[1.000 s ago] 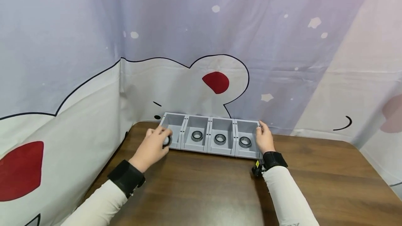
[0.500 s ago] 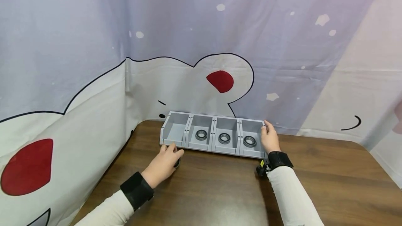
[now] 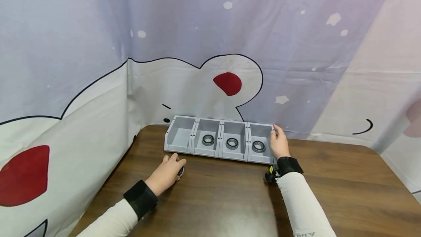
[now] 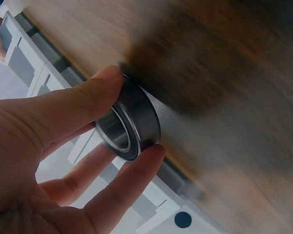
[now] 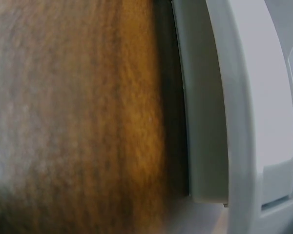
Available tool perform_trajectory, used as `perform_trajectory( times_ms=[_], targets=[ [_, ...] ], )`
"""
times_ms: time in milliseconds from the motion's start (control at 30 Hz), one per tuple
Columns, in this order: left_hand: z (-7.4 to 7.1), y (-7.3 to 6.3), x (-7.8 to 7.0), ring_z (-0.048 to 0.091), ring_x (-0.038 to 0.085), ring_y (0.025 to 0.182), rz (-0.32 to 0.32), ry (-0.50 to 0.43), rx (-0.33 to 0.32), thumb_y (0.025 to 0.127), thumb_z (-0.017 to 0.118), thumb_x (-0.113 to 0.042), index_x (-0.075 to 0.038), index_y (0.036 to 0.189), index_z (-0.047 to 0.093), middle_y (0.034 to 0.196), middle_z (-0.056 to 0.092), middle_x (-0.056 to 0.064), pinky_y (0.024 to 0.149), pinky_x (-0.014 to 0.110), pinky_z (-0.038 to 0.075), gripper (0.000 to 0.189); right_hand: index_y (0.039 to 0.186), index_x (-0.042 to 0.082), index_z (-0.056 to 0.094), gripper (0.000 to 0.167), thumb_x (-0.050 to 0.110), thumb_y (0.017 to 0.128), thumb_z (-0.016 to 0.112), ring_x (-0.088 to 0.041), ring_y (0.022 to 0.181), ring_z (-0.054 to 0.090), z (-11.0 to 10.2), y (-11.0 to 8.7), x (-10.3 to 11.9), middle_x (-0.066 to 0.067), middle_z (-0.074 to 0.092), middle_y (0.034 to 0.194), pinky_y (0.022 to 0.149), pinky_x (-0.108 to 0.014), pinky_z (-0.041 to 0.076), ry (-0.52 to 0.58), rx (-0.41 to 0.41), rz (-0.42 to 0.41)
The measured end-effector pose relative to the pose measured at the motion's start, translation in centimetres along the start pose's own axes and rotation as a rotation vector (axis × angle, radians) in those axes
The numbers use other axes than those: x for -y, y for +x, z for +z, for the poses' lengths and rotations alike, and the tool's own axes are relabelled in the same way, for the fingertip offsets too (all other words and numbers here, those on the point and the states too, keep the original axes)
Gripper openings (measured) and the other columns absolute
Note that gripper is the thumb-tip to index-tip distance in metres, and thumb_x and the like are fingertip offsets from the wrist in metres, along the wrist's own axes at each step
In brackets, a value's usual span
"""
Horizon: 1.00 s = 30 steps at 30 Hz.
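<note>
Between thumb and fingertips, my left hand [image 3: 165, 173] pinches a ball bearing [image 4: 136, 119], a dark steel ring tilted on edge close over the table in front of the leftmost bin. Four grey bins stand joined in a row. The leftmost bin [image 3: 181, 137] has a bare floor. One bearing lies flat in each of the others: a bearing [image 3: 208, 140], a second bearing [image 3: 232, 143] and a third bearing [image 3: 258, 146]. My right hand [image 3: 279, 145] grips the right side wall of the rightmost bin [image 3: 262, 130]; the right wrist view shows the bin's front [image 5: 249, 97] but no fingers.
The bins stand near the back edge of a brown wooden table [image 3: 223, 196]. A printed fabric curtain [image 3: 184, 87] hangs right behind them and along the left side.
My left hand has drawn the bearing out from the leftmost bin, toward me, down to just in front of the row. My right hand stays at the rightmost bin.
</note>
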<state>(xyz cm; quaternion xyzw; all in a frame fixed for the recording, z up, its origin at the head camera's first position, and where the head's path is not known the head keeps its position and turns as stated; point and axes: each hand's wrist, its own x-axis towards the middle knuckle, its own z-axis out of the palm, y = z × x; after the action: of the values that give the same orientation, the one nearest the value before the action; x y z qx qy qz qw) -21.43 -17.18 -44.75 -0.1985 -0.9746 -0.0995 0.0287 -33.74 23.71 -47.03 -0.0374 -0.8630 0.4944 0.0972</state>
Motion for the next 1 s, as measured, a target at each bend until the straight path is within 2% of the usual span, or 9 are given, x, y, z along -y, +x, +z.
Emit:
perform_trajectory(
  times_ms=[233, 400, 533, 767, 1000],
  targets=[
    [0.3, 1.0, 1.1, 0.056, 0.026, 0.091, -0.009, -0.047, 0.095, 0.078, 0.084, 0.000, 0.000, 0.109, 0.073, 0.094, 0.066, 0.011, 0.083, 0.042, 0.044, 0.033, 0.160, 0.001, 0.023, 0.052, 0.018, 0.111, 0.030, -0.049, 0.140, 0.036, 0.0, 0.0, -0.1, -0.036, 0.035, 0.152, 0.113, -0.060, 0.032, 0.002, 0.003, 0.008],
    [-0.1, 1.5, 1.0, 0.057, 0.028, 0.096, -0.005, -0.066, 0.125, 0.075, 0.086, 0.002, 0.001, 0.105, 0.071, 0.095, 0.069, 0.010, 0.086, 0.044, 0.044, 0.033, 0.160, 0.002, 0.023, 0.053, 0.020, 0.111, 0.029, -0.049, 0.140, 0.036, 0.0, 0.1, -0.1, -0.035, 0.034, 0.153, 0.113, -0.060, 0.031, 0.008, -0.003, 0.014],
    [-0.4, 1.8, 0.6, 0.055, 0.029, 0.094, -0.020, -0.060, 0.153, 0.075, 0.085, 0.004, -0.001, 0.102, 0.068, 0.093, 0.064, 0.013, 0.085, 0.046, 0.043, 0.032, 0.160, 0.002, 0.023, 0.052, 0.019, 0.111, 0.030, -0.048, 0.141, 0.035, -0.1, 0.1, 0.0, -0.035, 0.033, 0.153, 0.114, -0.059, 0.031, 0.009, -0.003, 0.017],
    [-0.6, 1.9, 0.2, 0.050, 0.032, 0.087, -0.091, -0.060, 0.206, 0.080, 0.082, 0.003, -0.004, 0.105, 0.063, 0.097, 0.056, 0.021, 0.082, 0.047, 0.043, 0.033, 0.159, 0.001, 0.025, 0.051, 0.017, 0.111, 0.031, -0.048, 0.140, 0.036, 0.0, 0.0, 0.3, -0.035, 0.035, 0.152, 0.113, -0.060, 0.031, 0.013, -0.009, 0.004],
    [-1.1, 2.1, 0.2, 0.048, 0.035, 0.087, -0.103, -0.087, 0.268, 0.079, 0.082, 0.004, -0.007, 0.108, 0.061, 0.100, 0.054, 0.021, 0.082, 0.050, 0.048, 0.037, 0.159, 0.001, 0.025, 0.052, 0.019, 0.111, 0.031, -0.049, 0.140, 0.036, 0.1, -0.1, 0.3, -0.036, 0.035, 0.151, 0.112, -0.061, 0.031, 0.013, -0.007, 0.004]
  ],
)
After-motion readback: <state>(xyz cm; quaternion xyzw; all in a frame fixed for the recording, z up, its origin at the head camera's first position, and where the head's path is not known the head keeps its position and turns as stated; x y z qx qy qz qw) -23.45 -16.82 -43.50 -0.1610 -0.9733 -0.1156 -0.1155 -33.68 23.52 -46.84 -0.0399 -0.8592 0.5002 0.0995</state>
